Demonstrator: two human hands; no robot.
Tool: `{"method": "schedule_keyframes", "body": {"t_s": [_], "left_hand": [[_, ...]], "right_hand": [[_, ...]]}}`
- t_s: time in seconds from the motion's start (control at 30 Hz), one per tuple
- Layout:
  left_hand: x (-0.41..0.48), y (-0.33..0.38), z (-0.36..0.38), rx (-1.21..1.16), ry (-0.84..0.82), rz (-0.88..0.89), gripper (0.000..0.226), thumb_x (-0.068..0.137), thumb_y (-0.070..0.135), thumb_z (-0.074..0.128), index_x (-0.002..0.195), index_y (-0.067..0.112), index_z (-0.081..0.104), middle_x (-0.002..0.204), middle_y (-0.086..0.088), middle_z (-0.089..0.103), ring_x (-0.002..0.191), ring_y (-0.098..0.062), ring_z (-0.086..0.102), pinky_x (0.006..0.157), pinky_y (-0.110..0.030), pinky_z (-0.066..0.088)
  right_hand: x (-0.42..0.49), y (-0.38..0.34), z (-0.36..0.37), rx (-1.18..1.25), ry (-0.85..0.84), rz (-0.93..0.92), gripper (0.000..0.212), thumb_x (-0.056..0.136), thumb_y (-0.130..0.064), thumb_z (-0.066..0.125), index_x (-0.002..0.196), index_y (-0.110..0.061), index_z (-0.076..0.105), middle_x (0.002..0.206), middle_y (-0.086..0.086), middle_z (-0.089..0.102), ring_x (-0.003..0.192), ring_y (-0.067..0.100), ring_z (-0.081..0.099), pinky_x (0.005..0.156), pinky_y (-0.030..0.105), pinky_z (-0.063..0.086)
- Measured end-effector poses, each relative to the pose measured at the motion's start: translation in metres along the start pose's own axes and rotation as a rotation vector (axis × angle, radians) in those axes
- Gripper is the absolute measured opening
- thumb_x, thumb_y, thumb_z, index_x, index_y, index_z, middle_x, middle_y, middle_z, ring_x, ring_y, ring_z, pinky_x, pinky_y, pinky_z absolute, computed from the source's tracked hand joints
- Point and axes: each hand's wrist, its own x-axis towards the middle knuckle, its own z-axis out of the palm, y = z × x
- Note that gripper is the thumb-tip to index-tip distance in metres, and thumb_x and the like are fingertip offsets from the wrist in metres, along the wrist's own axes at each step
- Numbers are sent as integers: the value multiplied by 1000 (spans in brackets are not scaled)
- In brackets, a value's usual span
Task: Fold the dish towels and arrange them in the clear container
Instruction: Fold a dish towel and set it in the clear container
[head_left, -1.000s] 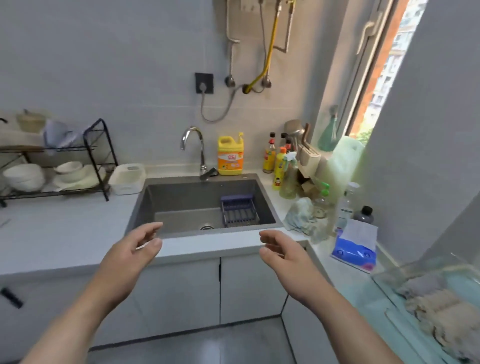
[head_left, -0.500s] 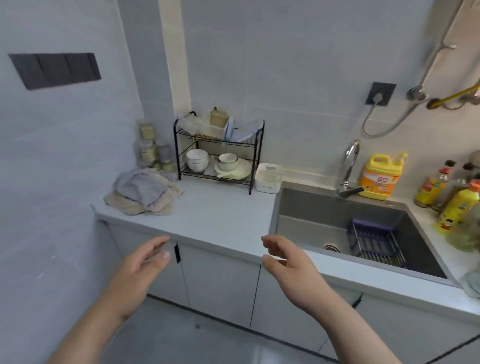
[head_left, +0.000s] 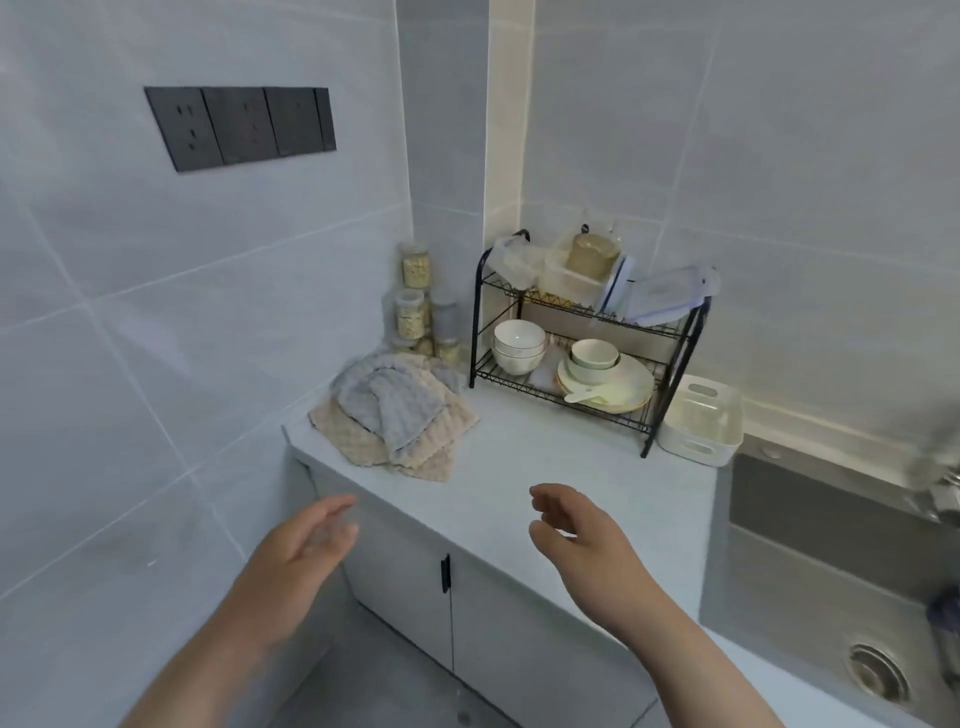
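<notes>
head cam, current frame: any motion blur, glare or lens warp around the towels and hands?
Head view: the left hand has motion-smeared fingertips, while the right hand is crisper. The towel pile is sharp and softly lit, with no glare. The faucet at the right edge is a blur. Wide-angle warp skews the wall tiles and the countertop edge.

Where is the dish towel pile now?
Head view: the dish towel pile lies at the left end of the countertop, in front of the storage jars and left of the black dish rack.
</notes>
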Motion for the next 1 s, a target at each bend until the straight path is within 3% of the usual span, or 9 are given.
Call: {"method": "schedule_keyframes", "body": {"t_s": [0.1, 0.2, 0.3, 0.4, 0.53, 0.63, 0.73, 0.83, 1.0], "left_hand": [[54, 8, -2, 35, 29, -16, 18, 93, 33, 55, 105, 47, 53, 115, 24, 53, 113, -2, 47, 93, -23, 34], [103, 9, -5, 47, 55, -30, 19, 93, 40, 58, 111, 43, 56, 116, 25, 53, 116, -1, 45, 96, -25, 35], [145, 3, -7, 43, 64, -63, 29, 94, 34, 55, 123, 34, 57, 124, 16, 55, 121, -4, 46, 102, -30, 37], [190, -2, -14, 8, 54, -90, 24, 94, 33, 55, 118, 36, 56, 120, 18, 56, 118, -4, 49, 102, -30, 37], [272, -26, -31, -49, 63, -152, 20, 93, 34, 60, 113, 39, 59, 120, 12, 61, 117, -11, 55, 108, -37, 38], [342, -54, -38, 27, 68, -193, 33, 94, 27, 58, 127, 28, 56, 118, 6, 61, 111, -13, 57, 98, -33, 44], [403, -72, -38, 224, 34, -130, 34, 91, 18, 56, 124, 29, 55, 106, 10, 62, 96, -9, 57, 75, -23, 44], [451, -97, -34, 413, -40, -51, 39, 90, 15, 54, 127, 27, 50, 114, 8, 55, 108, -16, 54, 85, -31, 46], [487, -129, -27, 708, -92, 60, 15, 77, 10, 61, 91, 15, 62, 86, -6, 65, 86, -31, 63, 67, -32, 50]], "right_hand": [[63, 0, 0, 0, -26, 14, 31, 96, -23, 53, 126, -32, 54, 120, -18, 57, 112, -2, 52, 87, 17, 41], [124, -2, 4, -29, -71, 8, 31, 96, -24, 53, 126, -30, 54, 118, -16, 57, 109, 1, 54, 86, 21, 46], [176, -4, 15, -46, -111, 28, 31, 96, -24, 52, 127, -29, 53, 118, -15, 55, 105, 1, 53, 70, 13, 46], [219, -6, 29, -69, -151, 54, 33, 96, -24, 51, 129, -27, 52, 120, -11, 54, 102, 2, 53, 63, 11, 44], [280, -5, 52, -85, -173, 94, 31, 95, -24, 52, 127, -26, 54, 116, -8, 55, 94, 2, 55, 67, 14, 44], [328, -4, 76, -84, -156, 137, 25, 95, -22, 53, 119, -22, 58, 111, -3, 59, 85, 7, 54, 68, 18, 42], [375, -5, 102, -70, -139, 214, 15, 94, -18, 52, 108, -19, 58, 96, -2, 57, 73, 11, 50, 59, 16, 40], [415, -7, 125, -77, -115, 278, 18, 95, -18, 51, 111, -18, 59, 93, -3, 56, 66, 9, 49, 52, 14, 39], [463, -8, 157, -149, -128, 295, 33, 95, -18, 46, 126, -17, 58, 109, -1, 60, 69, 12, 55, 55, 19, 43]]}}
